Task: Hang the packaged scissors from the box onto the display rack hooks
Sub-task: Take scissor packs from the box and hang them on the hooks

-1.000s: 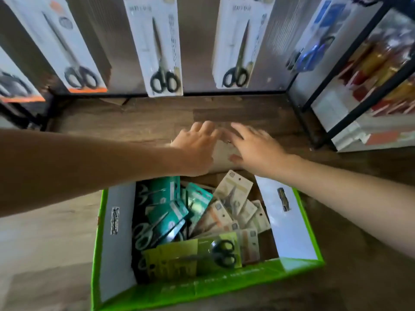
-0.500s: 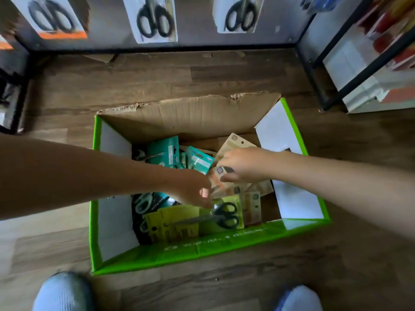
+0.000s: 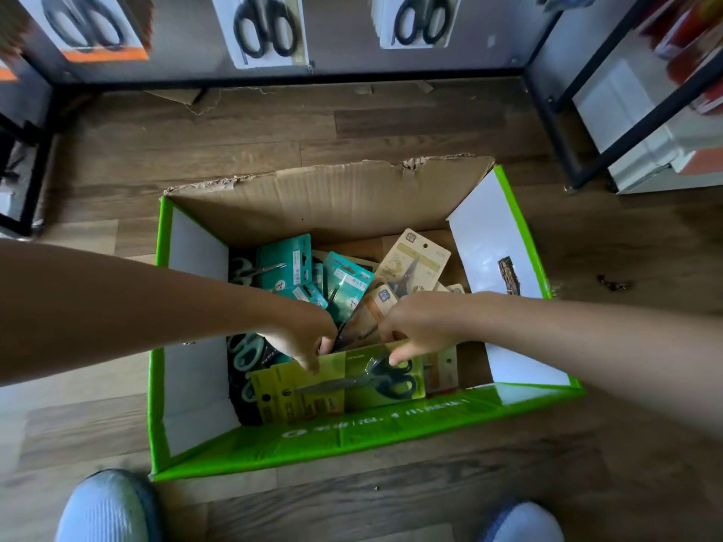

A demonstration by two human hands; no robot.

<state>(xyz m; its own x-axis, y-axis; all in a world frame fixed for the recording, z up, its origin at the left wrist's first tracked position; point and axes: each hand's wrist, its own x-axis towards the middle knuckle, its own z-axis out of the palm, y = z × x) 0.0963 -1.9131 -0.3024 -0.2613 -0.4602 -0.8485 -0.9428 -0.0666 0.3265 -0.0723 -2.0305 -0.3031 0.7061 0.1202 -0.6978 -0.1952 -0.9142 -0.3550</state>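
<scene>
Two hands are down in the box [image 3: 352, 436]: left hand [image 3: 301, 340] and right hand [image 3: 420, 328] curl their fingers [image 3: 397, 356], seemingly pinching the top edge of the yellow-green scissors pack [image 3: 332, 400]. Light, stiff card, slick blister; grip the cardboard margin.

Matt corrugated cardboard box [image 3: 332, 201] with a ragged torn edge — glossy green outside; wood-grain plank floor [image 3: 391, 123]; shiny card scissor packs [image 3: 340, 381].
</scene>
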